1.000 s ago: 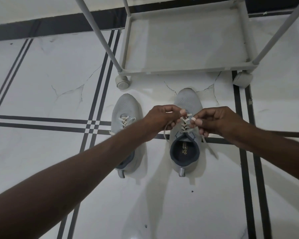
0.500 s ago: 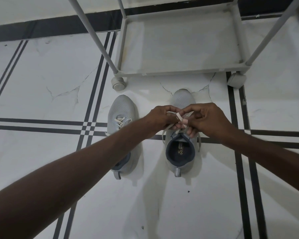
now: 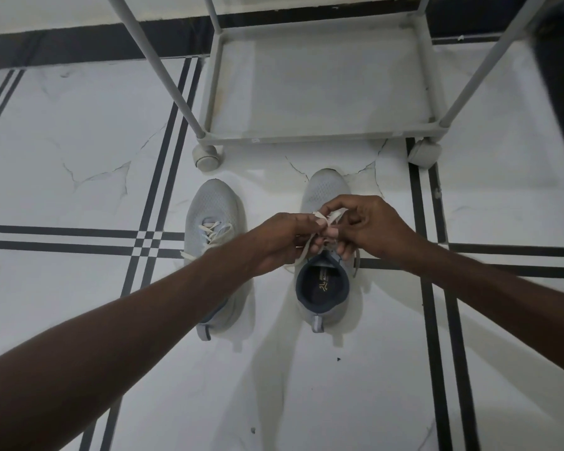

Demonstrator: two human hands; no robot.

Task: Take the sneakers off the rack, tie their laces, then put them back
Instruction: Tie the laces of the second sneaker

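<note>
Two light grey sneakers stand side by side on the white floor, toes pointing at the rack. The left sneaker (image 3: 213, 209) has loose cream laces and my left forearm crosses over its heel. Over the tongue of the right sneaker (image 3: 323, 288) my left hand (image 3: 284, 237) and my right hand (image 3: 368, 229) meet, both pinching its cream laces (image 3: 323, 219). A lace strand loops down at each side of the shoe. The knot itself is hidden by my fingers.
A grey wheeled shoe rack (image 3: 319, 139) stands just beyond the sneakers, its bottom shelf bare, with casters (image 3: 207, 157) at the front corners. Slanted rack posts rise left and right. Black stripes cross the floor, and a dark skirting runs along the far wall.
My hands were apart pulling the lace ends sideways; they have come together over the right sneaker's tongue, fingers now working the laces close to each other.
</note>
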